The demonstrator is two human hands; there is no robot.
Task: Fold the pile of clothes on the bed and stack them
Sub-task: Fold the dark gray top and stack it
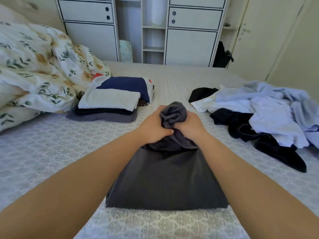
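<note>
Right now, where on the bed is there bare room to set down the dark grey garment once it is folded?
Bare bedspread lies left of the dark grey garment, in front of the folded stack. A bare strip runs between the stack and the unfolded pile. The pile crowds the right side; the floral duvet crowds the far left.

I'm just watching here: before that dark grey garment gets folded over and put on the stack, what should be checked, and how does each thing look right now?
1. Both hands grip the dark grey garment: ok, left hand and right hand bunch its far end.
2. Near part lies flat on the bed: ok.
3. Far end smooth: not ok, crumpled.
4. Folded stack tidy enough to receive it: ok.
5. Unfolded pile kept apart: ok.
6. Underside creases: cannot tell.
</note>
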